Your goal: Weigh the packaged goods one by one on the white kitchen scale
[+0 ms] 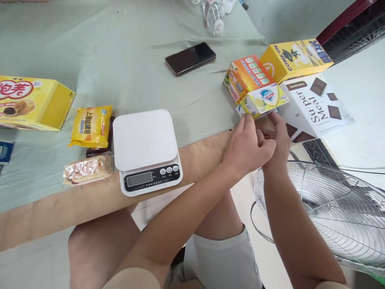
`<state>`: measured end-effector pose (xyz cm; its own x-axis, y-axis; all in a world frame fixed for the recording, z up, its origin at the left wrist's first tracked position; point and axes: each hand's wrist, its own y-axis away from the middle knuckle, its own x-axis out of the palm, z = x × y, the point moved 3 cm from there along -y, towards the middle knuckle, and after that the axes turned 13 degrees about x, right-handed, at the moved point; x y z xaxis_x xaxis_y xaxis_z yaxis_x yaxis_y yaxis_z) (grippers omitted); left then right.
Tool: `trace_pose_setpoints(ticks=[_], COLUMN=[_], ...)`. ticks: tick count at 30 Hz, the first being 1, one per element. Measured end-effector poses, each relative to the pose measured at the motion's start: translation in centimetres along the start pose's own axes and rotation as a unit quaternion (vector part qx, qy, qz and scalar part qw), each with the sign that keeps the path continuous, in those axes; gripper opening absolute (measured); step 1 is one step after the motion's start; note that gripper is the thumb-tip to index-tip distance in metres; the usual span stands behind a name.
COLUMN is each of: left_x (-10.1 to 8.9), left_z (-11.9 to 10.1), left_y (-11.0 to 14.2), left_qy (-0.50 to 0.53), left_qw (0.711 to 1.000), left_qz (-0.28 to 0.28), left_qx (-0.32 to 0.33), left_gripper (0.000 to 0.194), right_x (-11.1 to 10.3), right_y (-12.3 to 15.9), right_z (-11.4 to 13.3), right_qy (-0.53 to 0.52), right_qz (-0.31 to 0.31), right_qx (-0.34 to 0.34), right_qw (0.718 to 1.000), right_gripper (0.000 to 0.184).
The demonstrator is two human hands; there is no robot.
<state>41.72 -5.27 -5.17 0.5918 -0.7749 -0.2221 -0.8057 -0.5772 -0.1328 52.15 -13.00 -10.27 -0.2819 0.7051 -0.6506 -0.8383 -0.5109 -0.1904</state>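
Both my hands meet at the table's right front corner. My left hand (248, 146) has its fingers pinched on the near edge of a small white and yellow soap box (263, 101). My right hand (278, 136) lies partly behind the left, its fingers curled under the same box. The soap box leans against an orange box (245, 78). A white kitchen scale (146, 150) with a blank display stands at the table's front edge, to the left of my hands.
A yellow box (296, 58) and a white Su-per Meal box (315, 106) lie right of the soap box. A phone (190, 58) and bottle (215, 16) sit farther back. Snack packets (92, 126), (86, 170) and a large yellow box (30, 103) lie left. A fan grille (327, 208) stands below right.
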Motion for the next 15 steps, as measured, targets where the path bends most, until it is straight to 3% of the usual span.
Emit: trace_pose_setpoints(ticks=[4, 7, 9, 12, 15], left_x=[-0.6, -3.0, -5.9, -11.7, -18.4], left_z=[0.0, -0.9, -1.9, -3.3, -3.6], left_y=[0.4, 2.9, 5.7, 11.0, 15.7], left_qy=[-0.002, 0.007, -0.011, -0.068, -0.13], left_qw=[1.0, 0.999, 0.991, 0.966, 0.937], left_qz=[0.009, -0.03, -0.069, -0.143, -0.228], left_qx=[-0.015, 0.045, 0.113, 0.203, 0.231], left_gripper=[0.076, 0.05, 0.035, 0.02, 0.016], right_x=[-0.9, -1.4, -1.2, 0.0, 2.2], right_y=[1.3, 3.7, 5.5, 8.2, 10.4], right_z=[1.0, 2.7, 4.2, 7.1, 10.6], right_qy=[-0.055, -0.115, -0.145, -0.189, -0.206], right_qz=[-0.026, -0.029, -0.007, 0.051, 0.138], right_qx=[0.047, 0.031, 0.004, -0.036, -0.08], right_qw=[0.997, 0.992, 0.989, 0.98, 0.965], right_gripper=[0.053, 0.04, 0.03, 0.028, 0.034])
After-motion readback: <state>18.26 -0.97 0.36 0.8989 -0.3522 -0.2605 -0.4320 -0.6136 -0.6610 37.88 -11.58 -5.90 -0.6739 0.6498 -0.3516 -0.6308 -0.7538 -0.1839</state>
